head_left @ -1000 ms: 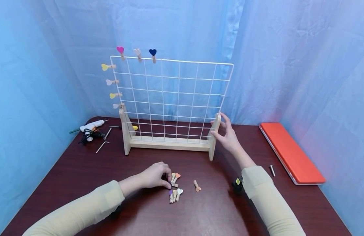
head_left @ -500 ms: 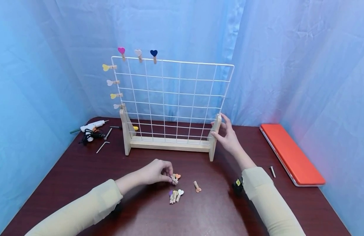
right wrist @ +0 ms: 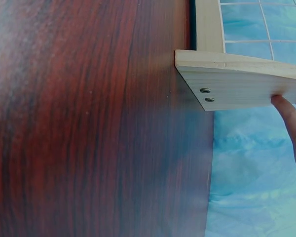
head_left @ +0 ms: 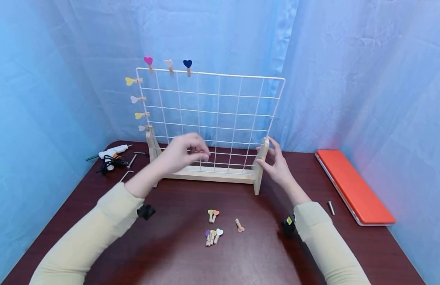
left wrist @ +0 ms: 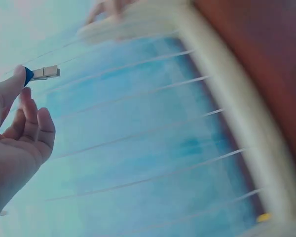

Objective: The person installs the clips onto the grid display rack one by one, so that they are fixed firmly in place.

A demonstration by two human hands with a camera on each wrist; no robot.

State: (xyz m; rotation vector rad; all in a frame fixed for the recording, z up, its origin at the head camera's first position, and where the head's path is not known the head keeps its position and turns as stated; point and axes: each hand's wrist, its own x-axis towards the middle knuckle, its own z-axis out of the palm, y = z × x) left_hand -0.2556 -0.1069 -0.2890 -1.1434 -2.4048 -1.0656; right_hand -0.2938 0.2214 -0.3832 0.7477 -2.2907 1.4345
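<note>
My left hand (head_left: 184,152) is raised in front of the white wire grid (head_left: 227,95). Its thumb and fingertips pinch a small wooden clothespin (left wrist: 45,73) by its dark blue heart, which the left wrist view shows best. With thumb in front and fingers behind, my right hand (head_left: 277,163) grips the right post of the wooden stand (head_left: 261,168). Clothespins with heart ends are clipped along the grid's left side and top, the rightmost being a navy heart clothespin (head_left: 188,65). Loose clothespins (head_left: 212,237) lie on the table in front, among them an orange heart clothespin (head_left: 239,225) set apart.
A red-orange case (head_left: 355,186) lies at the table's right, with a metal bolt (head_left: 330,208) beside it. At the back left are a white glue gun (head_left: 113,152) with a black cord and a hex key (head_left: 126,175). Blue curtains (head_left: 220,35) hang around the table.
My left hand has picked a clothespin from the upper loose group and lifted it up in front of the grid. My right hand has stayed on the stand's right post.
</note>
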